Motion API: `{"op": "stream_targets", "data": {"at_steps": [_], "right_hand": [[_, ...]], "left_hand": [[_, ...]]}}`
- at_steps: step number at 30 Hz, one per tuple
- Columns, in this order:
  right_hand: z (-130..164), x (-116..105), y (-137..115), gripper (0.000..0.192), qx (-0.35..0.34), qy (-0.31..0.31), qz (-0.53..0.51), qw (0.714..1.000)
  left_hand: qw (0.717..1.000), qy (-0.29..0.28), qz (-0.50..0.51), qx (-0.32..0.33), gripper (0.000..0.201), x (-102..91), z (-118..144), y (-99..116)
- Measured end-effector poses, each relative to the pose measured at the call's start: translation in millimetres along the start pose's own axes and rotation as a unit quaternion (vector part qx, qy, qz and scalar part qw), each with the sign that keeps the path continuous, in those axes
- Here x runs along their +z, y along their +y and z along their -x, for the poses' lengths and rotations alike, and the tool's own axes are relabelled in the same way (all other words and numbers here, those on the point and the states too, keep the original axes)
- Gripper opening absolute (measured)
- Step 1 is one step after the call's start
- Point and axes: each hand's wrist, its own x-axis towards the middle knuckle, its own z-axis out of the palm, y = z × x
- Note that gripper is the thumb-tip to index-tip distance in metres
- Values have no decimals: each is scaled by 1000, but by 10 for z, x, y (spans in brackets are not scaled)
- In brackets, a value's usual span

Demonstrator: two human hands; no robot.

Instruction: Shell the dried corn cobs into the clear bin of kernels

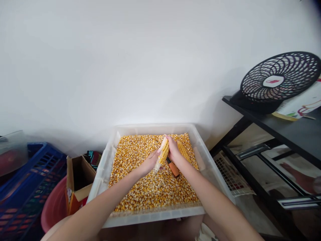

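A partly shelled corn cob [164, 152] is held tilted between both of my hands, over loose corn kernels [140, 150]. Yellow kernels cover its right side; the left side and lower end look pale and bare. My left hand [151, 160] grips the cob from the left near its lower part. My right hand [173, 149] closes round its upper right side. Just under my right wrist lies a tool with an orange-brown handle [174, 169], its far end partly hidden. Another corn cob [183, 151] rests on the kernels beyond my right wrist. A translucent plastic bin [152, 219] holds it all.
On the right, a black shelf frame [265, 125] carries a black fan [281, 78]. At left stand an open cardboard box [81, 174], a pink basin [54, 204] and a blue crate [27, 187]. A white wall [125, 67] rises behind the bin.
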Motion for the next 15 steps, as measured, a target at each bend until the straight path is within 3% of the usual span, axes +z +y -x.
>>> {"op": "stream_targets", "data": {"at_steps": [3,6,11,15], "right_hand": [[5,-9,-2,23,53,-23,-59,997],[21,1,46,25,37,-17,-40,998],[80,63,156,32,-16,-20,32,999],[86,75,184,35,-9,-24,44,999]], "left_hand": [[999,-17,32,-18,56,1,-25,33],[999,-10,25,-37,59,21,-35,75],[992,70,-104,25,54,-23,-75,1],[983,73,-152,77,49,-64,-94,-66]]}}
